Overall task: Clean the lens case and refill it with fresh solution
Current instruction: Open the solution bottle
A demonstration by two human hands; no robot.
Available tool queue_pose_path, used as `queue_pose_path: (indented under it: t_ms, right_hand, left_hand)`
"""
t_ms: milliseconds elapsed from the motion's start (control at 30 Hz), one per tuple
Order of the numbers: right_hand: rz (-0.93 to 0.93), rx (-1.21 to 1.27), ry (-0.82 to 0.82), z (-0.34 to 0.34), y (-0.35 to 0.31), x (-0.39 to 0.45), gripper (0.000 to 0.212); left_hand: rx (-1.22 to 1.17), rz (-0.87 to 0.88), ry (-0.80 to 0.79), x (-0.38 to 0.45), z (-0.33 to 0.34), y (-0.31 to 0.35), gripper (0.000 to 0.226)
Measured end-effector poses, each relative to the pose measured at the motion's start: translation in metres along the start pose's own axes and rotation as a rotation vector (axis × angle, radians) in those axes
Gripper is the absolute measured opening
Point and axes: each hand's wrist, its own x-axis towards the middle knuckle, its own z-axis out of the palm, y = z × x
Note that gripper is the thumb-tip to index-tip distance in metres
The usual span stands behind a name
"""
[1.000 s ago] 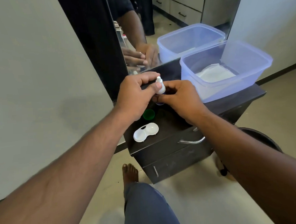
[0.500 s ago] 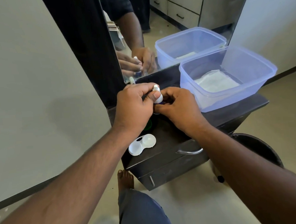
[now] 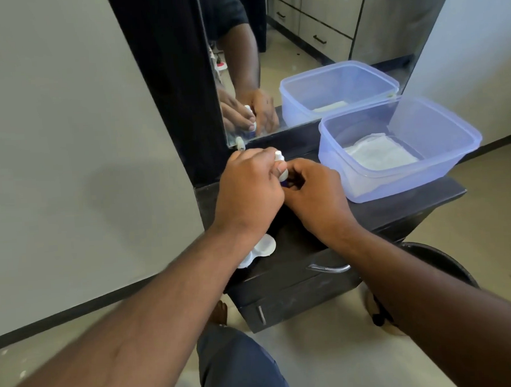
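Both hands hold one small white solution bottle upright between them, the left hand pinching its top and the right hand curled round its base, likely to work the cap before refilling. One blue tub with one white cloth sits at 2 o'clock on the table. One white lens case lies open at 7 o'clock, half under the left wrist.

A single wide-angle view is given from the wearer's head, aimed forward and steeply down. Both forearms are seen entering from the near edge, with the dark worktop close below and a mirror on the far side facing back.
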Motion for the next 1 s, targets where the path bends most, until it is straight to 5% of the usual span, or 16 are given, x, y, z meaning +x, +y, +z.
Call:
queue_pose_path:
  t_ms: [167, 300, 467, 700, 867, 1000]
  right_hand:
    - [-0.003, -0.097, -0.005, 0.0, -0.01, -0.004, 0.021]
    - [0.024, 0.002, -0.029, 0.0, -0.006, -0.004, 0.018]
    - [0.05, 0.038, -0.019, 0.001, -0.004, -0.001, 0.025]
    - [0.052, 0.05, -0.026, 0.001, -0.003, 0.0, 0.023]
    - [0.051, 0.044, -0.035, 0.001, -0.001, 0.002, 0.019]
    - [0.071, 0.069, -0.047, 0.001, -0.001, 0.002, 0.029]
  left_hand:
    - [0.101, -0.172, -0.011, 0.004, -0.004, 0.023, 0.026]
    - [-0.138, -0.311, -0.061, 0.005, -0.022, 0.015, 0.029]
    - [-0.445, -0.307, -0.256, 0.007, -0.032, 0.006, 0.081]
    - [-0.321, -0.284, -0.094, 0.006, -0.023, 0.007, 0.043]
    - [-0.295, -0.208, -0.179, 0.008, -0.023, 0.004, 0.066]
    - [-0.431, -0.242, -0.211, 0.008, -0.029, 0.002, 0.038]
